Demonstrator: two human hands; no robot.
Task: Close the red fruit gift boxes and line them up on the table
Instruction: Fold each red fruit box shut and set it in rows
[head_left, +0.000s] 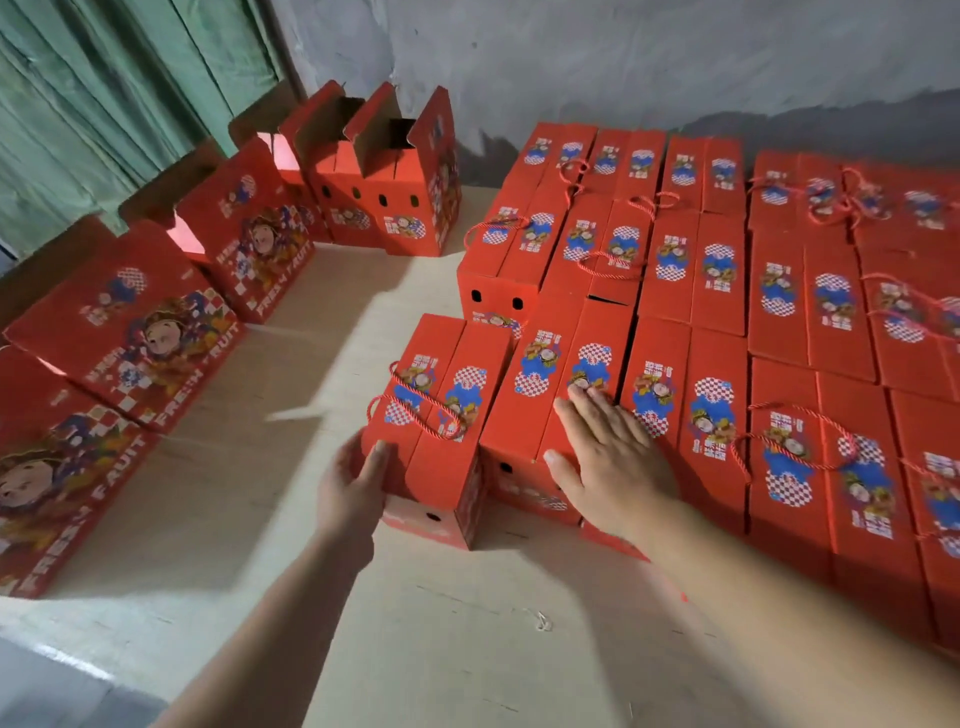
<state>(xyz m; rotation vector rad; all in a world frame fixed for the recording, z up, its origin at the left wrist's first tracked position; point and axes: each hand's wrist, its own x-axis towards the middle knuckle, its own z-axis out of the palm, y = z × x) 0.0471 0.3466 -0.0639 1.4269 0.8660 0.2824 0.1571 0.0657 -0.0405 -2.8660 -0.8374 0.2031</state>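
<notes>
Left hand (358, 480) grasps the near corner of a closed red box (441, 415) on the table (415, 649), while the right hand (610, 457) lies flat, released, atop the neighbouring box (550, 395).

A pale beige table surface (457, 623), like unfinished board, is seen from above, crossed by soft shadows and marked with faint scratches and specks. A small pale scrap (543, 621), too small to be identified, lies on it near the front. Behind the table a rough grey plastered wall (675, 57) is seen, mottled and darker in a band along its base. At the upper left a green pleated curtain (98, 93) hangs in vertical folds, reaching down behind the table's far-left edge. At the bottom left corner a blurred greyish-blue surface (47, 691) is visible below the table's edge.
</notes>
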